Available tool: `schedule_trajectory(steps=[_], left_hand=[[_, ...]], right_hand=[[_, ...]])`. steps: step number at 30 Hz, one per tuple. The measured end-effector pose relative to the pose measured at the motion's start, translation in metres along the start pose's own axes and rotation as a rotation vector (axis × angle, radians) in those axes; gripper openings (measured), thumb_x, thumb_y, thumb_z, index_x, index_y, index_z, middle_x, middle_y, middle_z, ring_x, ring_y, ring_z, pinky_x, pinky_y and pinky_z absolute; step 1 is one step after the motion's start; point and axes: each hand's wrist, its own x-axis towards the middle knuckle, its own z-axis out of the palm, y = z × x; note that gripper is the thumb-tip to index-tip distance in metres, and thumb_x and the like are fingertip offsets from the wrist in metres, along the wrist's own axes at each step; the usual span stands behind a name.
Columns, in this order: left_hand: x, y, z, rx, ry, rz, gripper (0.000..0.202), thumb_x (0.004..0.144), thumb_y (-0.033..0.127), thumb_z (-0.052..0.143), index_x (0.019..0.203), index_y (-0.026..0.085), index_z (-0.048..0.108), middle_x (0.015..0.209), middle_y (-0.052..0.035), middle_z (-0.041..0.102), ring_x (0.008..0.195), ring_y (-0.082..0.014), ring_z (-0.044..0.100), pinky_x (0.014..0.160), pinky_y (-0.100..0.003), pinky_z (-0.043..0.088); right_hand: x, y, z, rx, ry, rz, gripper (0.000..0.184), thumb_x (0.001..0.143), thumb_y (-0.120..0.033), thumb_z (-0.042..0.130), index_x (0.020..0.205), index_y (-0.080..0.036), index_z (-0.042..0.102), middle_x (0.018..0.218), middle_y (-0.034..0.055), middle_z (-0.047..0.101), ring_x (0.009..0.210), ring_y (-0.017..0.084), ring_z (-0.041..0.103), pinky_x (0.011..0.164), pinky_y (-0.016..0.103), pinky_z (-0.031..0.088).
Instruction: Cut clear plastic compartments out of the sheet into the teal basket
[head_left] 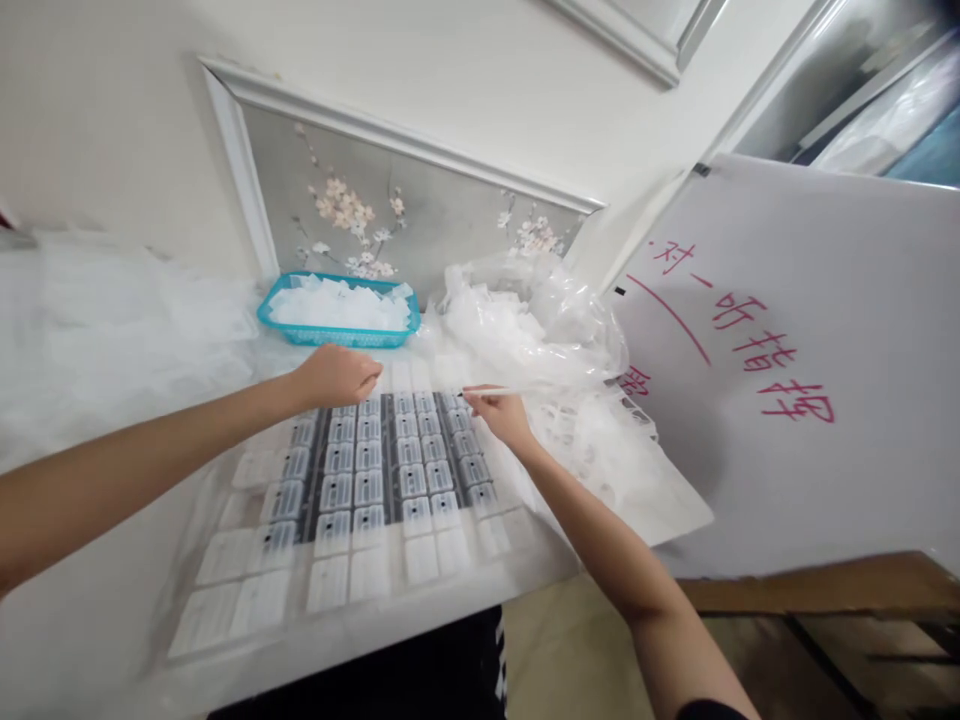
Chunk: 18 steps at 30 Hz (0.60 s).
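Observation:
My left hand (337, 376) is closed, its fingers curled over the back part of a grid of small clear plastic cases (367, 455); whatever it may grip is hidden. My right hand (501, 412) pinches a thin white stick (536, 391), held nearly level over the back right of the grid. A dark tip shows at the stick's left end. The cases lie in rows on dark strips, and many bear a small black dot in the middle. Along the front and left edges sit whitish pieces (326, 582) of similar shape.
A blue basket (337, 338) heaped with small white pieces stands at the back by the wall. Right of it is a clear plastic bag (585, 335) of white parts. White translucent sheets (112, 330) pile up at left. A whiteboard (840, 300) with red writing leans at right.

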Motion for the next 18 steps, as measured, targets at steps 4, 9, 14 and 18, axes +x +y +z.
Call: schedule_trajectory(steps=[4, 9, 14, 18], left_hand=[[-0.059, -0.015, -0.02, 0.06, -0.032, -0.192, 0.039, 0.088, 0.027, 0.04, 0.118, 0.02, 0.064, 0.101, -0.0102, 0.069, 0.095, -0.0292, 0.064, 0.085, -0.041, 0.046], [-0.112, -0.031, -0.01, 0.054, 0.106, -0.257, 0.046, 0.083, 0.02, 0.042, 0.128, 0.021, 0.055, 0.143, -0.0095, 0.047, 0.14, -0.0284, 0.035, 0.118, -0.048, 0.021], [-0.134, -0.042, 0.021, -0.128, 0.149, -0.416, 0.04, 0.091, 0.035, 0.04, 0.123, 0.017, 0.056, 0.14, -0.0121, 0.048, 0.135, -0.0275, 0.041, 0.116, -0.045, 0.029], [-0.13, -0.048, 0.029, -0.168, 0.22, -0.577, 0.06, 0.086, 0.049, 0.051, 0.132, 0.012, 0.046, 0.134, -0.0167, 0.051, 0.127, -0.0298, 0.049, 0.11, -0.042, 0.036]], right_hand=[[-0.01, 0.017, -0.002, -0.065, -0.002, 0.089, 0.03, 0.076, -0.042, 0.069, 0.089, -0.017, 0.078, 0.052, 0.0002, 0.067, 0.05, 0.017, 0.063, 0.06, 0.03, 0.05], [0.003, 0.011, 0.001, -0.01, -0.006, 0.036, 0.026, 0.074, -0.043, 0.071, 0.088, -0.022, 0.078, 0.093, 0.0054, 0.078, 0.101, 0.026, 0.069, 0.091, 0.04, 0.05], [0.016, 0.013, 0.018, 0.102, -0.089, 0.145, 0.023, 0.06, -0.04, 0.08, 0.076, -0.024, 0.078, 0.083, 0.0025, 0.078, 0.103, 0.028, 0.067, 0.102, 0.044, 0.043], [0.021, 0.025, 0.03, 0.155, -0.01, 0.203, 0.031, 0.066, -0.044, 0.074, 0.086, -0.021, 0.077, 0.092, 0.0045, 0.078, 0.095, 0.026, 0.07, 0.09, 0.04, 0.05]])
